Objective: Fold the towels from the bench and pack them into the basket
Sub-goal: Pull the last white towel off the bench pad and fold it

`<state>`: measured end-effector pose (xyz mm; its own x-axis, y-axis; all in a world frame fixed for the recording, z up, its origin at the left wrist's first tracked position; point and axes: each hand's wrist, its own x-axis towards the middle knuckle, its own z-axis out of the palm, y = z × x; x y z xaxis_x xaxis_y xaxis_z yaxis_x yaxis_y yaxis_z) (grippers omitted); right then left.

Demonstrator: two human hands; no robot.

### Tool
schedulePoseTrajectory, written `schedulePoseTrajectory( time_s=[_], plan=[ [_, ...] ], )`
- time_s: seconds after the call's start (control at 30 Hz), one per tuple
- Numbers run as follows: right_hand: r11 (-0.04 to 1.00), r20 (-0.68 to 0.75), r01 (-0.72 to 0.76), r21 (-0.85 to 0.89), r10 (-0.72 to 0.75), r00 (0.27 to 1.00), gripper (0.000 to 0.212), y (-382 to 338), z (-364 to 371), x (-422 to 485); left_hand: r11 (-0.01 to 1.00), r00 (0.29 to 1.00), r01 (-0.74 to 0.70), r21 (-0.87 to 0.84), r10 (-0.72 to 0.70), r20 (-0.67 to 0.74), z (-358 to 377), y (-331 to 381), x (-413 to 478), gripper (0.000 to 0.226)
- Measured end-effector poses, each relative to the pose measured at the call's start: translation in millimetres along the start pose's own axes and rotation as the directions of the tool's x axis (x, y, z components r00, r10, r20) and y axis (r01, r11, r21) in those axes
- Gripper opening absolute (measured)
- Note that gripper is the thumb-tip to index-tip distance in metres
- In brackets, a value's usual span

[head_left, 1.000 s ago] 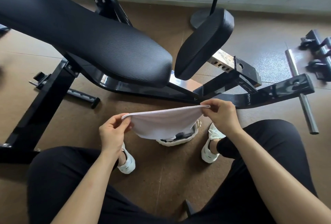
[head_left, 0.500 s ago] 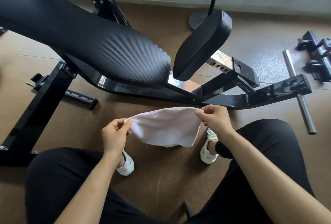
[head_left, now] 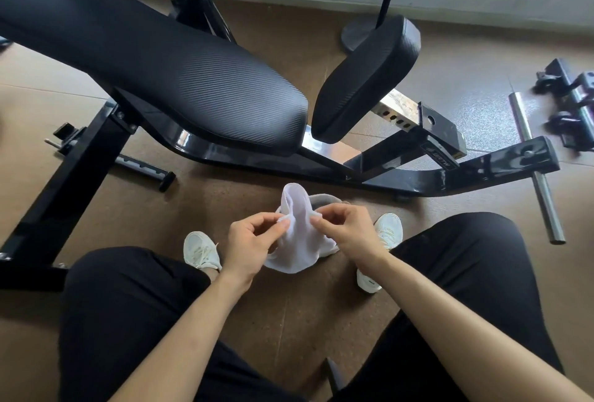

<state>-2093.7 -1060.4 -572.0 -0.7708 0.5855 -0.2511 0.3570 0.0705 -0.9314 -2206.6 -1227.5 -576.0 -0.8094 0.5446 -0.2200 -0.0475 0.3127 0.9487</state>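
Pinching a white towel [head_left: 299, 241] at its bunched top edge, left hand [head_left: 249, 247] and right hand [head_left: 350, 234] nearly meet above what may be the mostly hidden basket [head_left: 328, 200].

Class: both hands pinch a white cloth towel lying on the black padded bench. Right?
No. Head view: left hand and right hand pinch the white cloth towel, but it is held in front of the black padded bench, not on it.

Decal [head_left: 441, 161] on bench frame [head_left: 401, 178]: upside-down lettering, illegible.
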Motion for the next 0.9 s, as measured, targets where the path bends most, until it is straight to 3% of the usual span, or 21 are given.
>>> schedulePoseTrajectory(
  time_s=[0.27,0.4,0.53,0.63,0.73,0.8,0.9],
  plan=[
    [0.998,0.073,0.032,-0.06,-0.028,0.997,0.015,-2,12,-6,0.996,0.996,-0.058,0.07,0.053,0.068,10,-4,-6,0.016],
    [0.996,0.123,0.077,-0.055,-0.07,0.99,0.015,-1,11,-8,0.999,0.997,-0.035,-0.04,0.038,0.074,10,-5,-9,0.017],
    [0.949,0.066,0.185,-0.257,-0.174,0.983,0.033,2,17,-7,0.988,0.986,0.024,-0.151,0.001,0.164,7,0,-13,0.033],
    [0.923,0.001,0.23,-0.308,-0.242,0.97,0.03,5,17,-4,0.989,0.975,0.009,-0.147,0.024,0.219,6,2,-14,0.029],
    [0.926,-0.017,0.251,-0.282,-0.267,0.964,0.024,9,12,-1,0.987,0.982,-0.032,-0.156,0.06,0.177,6,-1,-12,0.028],
    [0.929,-0.013,0.247,-0.277,-0.26,0.965,0.02,9,7,0,0.991,0.989,-0.126,-0.053,0.129,0.07,1,-6,-9,0.028],
    [0.922,0.036,0.249,-0.296,-0.25,0.968,0.015,7,1,2,0.914,0.947,-0.3,0.272,0.321,-0.033,-12,-13,1,0.044]
  ],
)
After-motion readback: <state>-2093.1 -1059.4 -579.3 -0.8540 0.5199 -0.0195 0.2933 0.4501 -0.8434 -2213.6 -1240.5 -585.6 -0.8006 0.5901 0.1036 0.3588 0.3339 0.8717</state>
